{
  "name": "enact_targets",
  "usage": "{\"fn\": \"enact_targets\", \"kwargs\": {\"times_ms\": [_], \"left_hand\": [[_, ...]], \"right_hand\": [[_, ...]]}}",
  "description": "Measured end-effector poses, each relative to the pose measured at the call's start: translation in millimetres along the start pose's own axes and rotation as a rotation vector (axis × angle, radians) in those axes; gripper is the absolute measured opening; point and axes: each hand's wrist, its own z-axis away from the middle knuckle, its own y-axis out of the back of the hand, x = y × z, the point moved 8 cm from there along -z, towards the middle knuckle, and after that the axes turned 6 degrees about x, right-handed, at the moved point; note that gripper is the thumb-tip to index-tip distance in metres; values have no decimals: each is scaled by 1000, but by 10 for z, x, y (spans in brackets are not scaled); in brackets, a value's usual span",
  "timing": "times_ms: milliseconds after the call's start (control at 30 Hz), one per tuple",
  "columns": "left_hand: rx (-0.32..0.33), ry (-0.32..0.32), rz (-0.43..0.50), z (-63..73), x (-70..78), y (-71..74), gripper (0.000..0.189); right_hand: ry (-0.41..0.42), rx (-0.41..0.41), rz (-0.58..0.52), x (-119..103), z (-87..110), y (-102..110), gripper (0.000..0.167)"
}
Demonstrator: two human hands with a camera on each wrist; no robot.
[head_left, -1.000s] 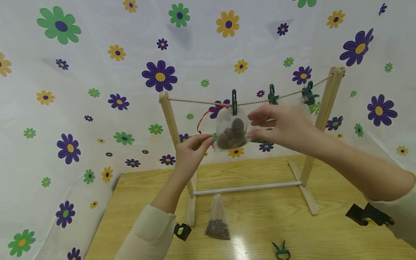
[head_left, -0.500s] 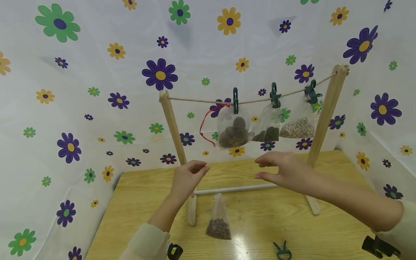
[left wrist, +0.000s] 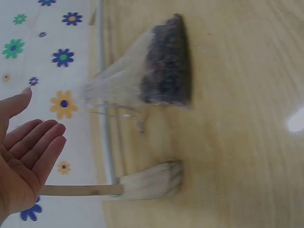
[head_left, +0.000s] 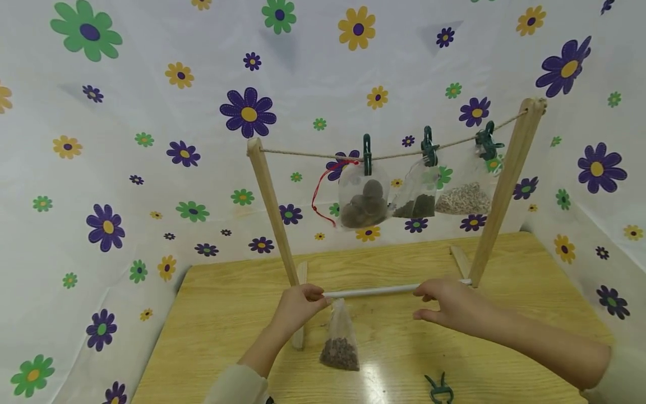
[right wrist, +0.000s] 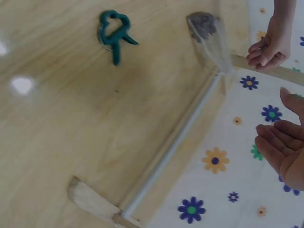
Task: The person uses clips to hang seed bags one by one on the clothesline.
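My left hand [head_left: 298, 307] hovers just above the top of a sheer drawstring bag [head_left: 340, 352] of dark brown bits on the table. Its fingers are relaxed and hold nothing, as the left wrist view shows of the left palm [left wrist: 21, 166]. With thumb and fingers apart, my right hand [head_left: 451, 303] is held in the air near the right end of a white bar [head_left: 375, 291]. A green clip [head_left: 441, 390] lies nearer the front; its two prongs show in the right wrist view.
Between wooden posts [head_left: 275, 213] runs a cord [head_left: 303, 153]. From it green clips [head_left: 367, 154] hang a bag of round brown things [head_left: 364, 205], a bag of dark green bits [head_left: 421, 206] and a bag of pale grains [head_left: 464, 198]. A flowered cloth [head_left: 151, 33] stands behind.
Both hands have come down from the hanging bag of round things towards the table. The left hand is now by the top of the lying bag. The hanging bags are now in full view.
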Motion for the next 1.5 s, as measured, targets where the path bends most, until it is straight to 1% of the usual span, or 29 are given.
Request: {"fn": "enact_targets", "kwargs": {"times_ms": [133,200,267,300,367,400,467,533,633,767,800,833,967,1033,1067,1167,1300,1400,1500], "left_hand": [[-47,-9,-38,67,-123,-172,44],[-49,-31,-56,93,-145,-233,46],[-39,-45,-84,110,-179,-285,48],[-36,-43,-94,117,-207,-310,48],[-33,-38,-123,132,-261,-350,47],[-38,-25,-140,141,-302,-377,47],[-49,-8,-143,166,-359,-414,45],[-59,4,-131,188,-405,-446,42],[-66,15,-116,212,-454,-474,39],[-70,31,-128,209,-482,-480,36],[-71,33,-135,205,-481,-479,36],[-73,34,-140,203,-480,-478,35],[-89,44,-119,192,-483,-503,37],[-103,64,-85,188,-507,-537,40],[-108,77,-71,183,-524,-556,42],[-129,121,-18,173,-581,-617,48],[-177,147,65,164,-602,-696,41],[-201,134,116,157,-573,-732,33],[-199,117,143,147,-556,-748,30]], "right_hand": [[-3,-31,11,88,124,-218,32],[-4,-47,16,125,194,-325,31],[-32,-91,14,186,273,-447,31],[-54,-123,17,218,314,-511,31],[-126,-206,14,296,402,-649,33],[-163,-241,9,334,447,-715,34],[-225,-295,6,392,532,-834,36],[-259,-318,12,430,597,-927,38],[-337,-341,20,499,662,-1040,42],[-449,-420,60,599,735,-1179,50],[-458,-439,76,613,754,-1212,51],[-451,-452,98,618,766,-1242,52],[-432,-458,174,636,794,-1334,56],[-423,-455,204,642,793,-1360,59],[-431,-456,206,650,791,-1371,59],[-458,-450,158,656,772,-1390,53],[-504,-409,36,633,742,-1394,43],[-520,-363,-11,611,728,-1390,35],[-529,-333,-27,601,719,-1388,29]]}}
